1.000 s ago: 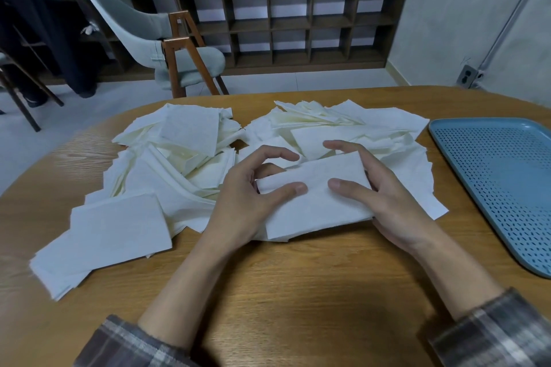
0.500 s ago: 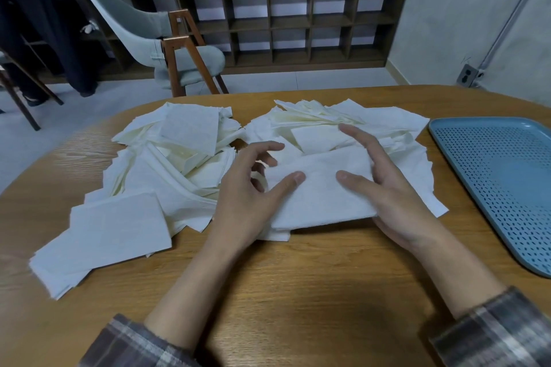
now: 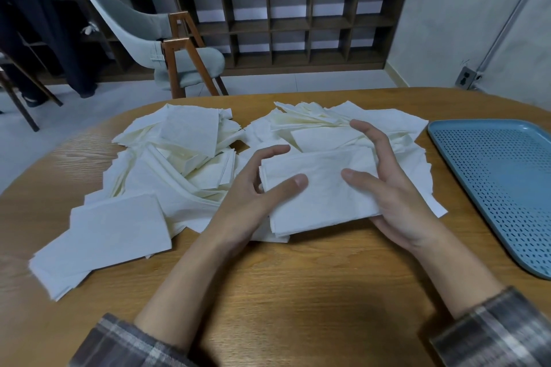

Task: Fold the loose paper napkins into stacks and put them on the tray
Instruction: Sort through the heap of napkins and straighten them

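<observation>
Napkins (image 3: 185, 158) are lying loose in heaps across the far half of the wooden table (image 3: 298, 292), and both hands are working on one folded stack (image 3: 322, 199) just in front of them. The left hand (image 3: 253, 191) is gripping the stack's left end, thumb lying across the top and fingers curling round the edge. The right hand (image 3: 393, 188) is gripping the right end likewise, thumb on top, fingers half-open along the far edge. The step in hand seems to be squaring the stack before it is going to the blue perforated tray (image 3: 492, 182), which is sitting off to the right, apart from the stack. To do it well, the thumbs should be pressing lightly while the fingers are nudging the edges flush, since thin sheets are apt to slide or crumple. A lower sheet (image 3: 268, 234) is poking out at the near left corner and wants tucking in. Another flat stack (image 3: 119, 232) is lying at the near left.
</observation>
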